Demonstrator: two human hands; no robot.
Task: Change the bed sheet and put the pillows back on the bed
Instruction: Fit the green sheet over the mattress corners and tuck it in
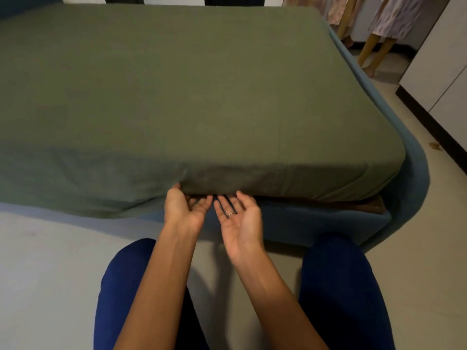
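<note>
An olive green sheet (177, 97) covers the mattress on a blue upholstered bed frame (316, 223). To the right it is pulled under the mattress edge; to the left it hangs loose over the frame (83, 198). My left hand (185, 207) is palm up at the lower sheet edge, its thumb touching the cloth and its fingers straight. My right hand (238, 218), with a ring on it, is palm up beside it, its fingertips reaching under the mattress edge. No pillows are in view.
I squat on the pale floor (50, 261), knees in blue trousers (338, 286) either side of my arms. A white cabinet with a dark plinth (439, 82) stands right. Clothes hang on a wooden-legged rack (374, 44) at the back right.
</note>
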